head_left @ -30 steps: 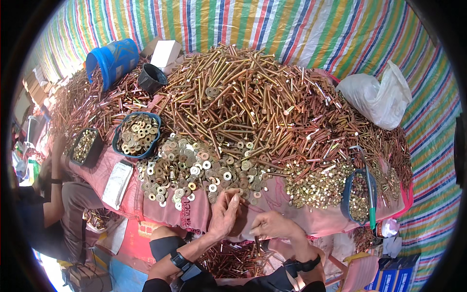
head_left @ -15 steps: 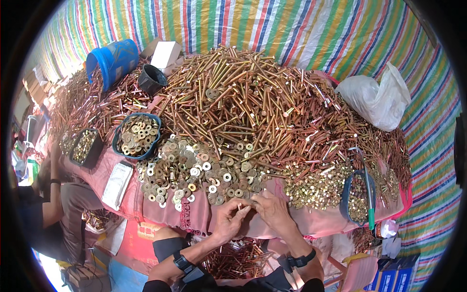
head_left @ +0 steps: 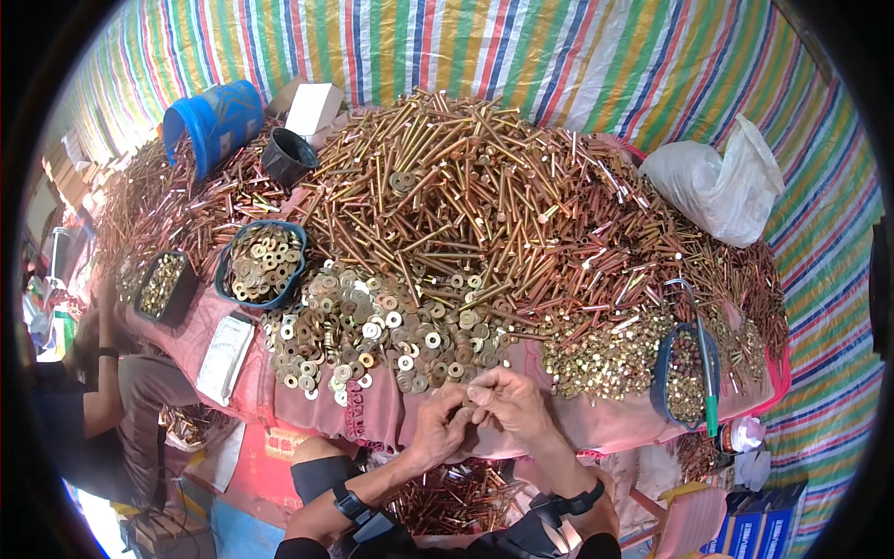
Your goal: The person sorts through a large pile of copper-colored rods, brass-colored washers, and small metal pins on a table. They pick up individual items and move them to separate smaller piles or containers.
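Just past the front edge of the pink cloth (head_left: 377,410), my two hands meet with curled fingers. My left hand (head_left: 438,425) is closed in a pinch, thumb toward the right hand. My right hand (head_left: 515,406) is also closed, its fingertips pressed near the left ones. Whatever small piece sits between them is mostly covered by the fingers. Directly beyond my hands lies a spread of flat metal washers (head_left: 372,321). Small brass-coloured nuts (head_left: 605,359) are heaped to the right, and a large mound of long bolts (head_left: 456,205) rises behind.
Left stand a blue tub of washers (head_left: 303,279), a dark tray of nuts (head_left: 189,291), a black cup (head_left: 289,156) and a tipped blue bucket (head_left: 219,121). Right are a blue nut tub (head_left: 663,391), a green-handled tool (head_left: 711,415) and a white bag (head_left: 717,186). A co-worker's arm (head_left: 104,382) is far left.
My right hand has turned and its fingers have curled in closer to the left hand. A small light rod end that showed at my left fingers is no longer visible.
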`<state>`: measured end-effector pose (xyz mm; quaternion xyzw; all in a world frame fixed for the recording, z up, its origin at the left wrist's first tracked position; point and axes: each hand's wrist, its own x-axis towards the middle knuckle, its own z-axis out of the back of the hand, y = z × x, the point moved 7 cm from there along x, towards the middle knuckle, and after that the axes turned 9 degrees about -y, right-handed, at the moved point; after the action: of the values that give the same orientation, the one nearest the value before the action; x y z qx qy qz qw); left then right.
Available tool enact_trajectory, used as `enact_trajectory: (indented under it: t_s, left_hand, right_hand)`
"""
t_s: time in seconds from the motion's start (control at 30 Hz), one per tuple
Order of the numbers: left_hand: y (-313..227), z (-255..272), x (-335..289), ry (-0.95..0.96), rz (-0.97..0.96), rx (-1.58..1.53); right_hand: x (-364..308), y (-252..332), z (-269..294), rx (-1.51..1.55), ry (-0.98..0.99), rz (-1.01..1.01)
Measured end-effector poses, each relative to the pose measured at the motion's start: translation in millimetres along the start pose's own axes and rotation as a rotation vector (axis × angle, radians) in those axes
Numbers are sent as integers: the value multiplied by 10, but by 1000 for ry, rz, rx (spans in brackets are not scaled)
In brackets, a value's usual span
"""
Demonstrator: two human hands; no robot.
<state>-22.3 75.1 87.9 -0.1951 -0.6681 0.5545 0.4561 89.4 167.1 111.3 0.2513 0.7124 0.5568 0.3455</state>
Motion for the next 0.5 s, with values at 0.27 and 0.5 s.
enact_trajectory:
  t_s: [0.27, 0.5]
  left_hand:
    - [-14, 22, -46, -66, 14, 86]
    - [19, 46, -75, -22, 15, 181]
  right_hand:
    - [-14, -6, -50, -64, -54, 46]
    - [24, 620, 859, -1034, -716, 522]
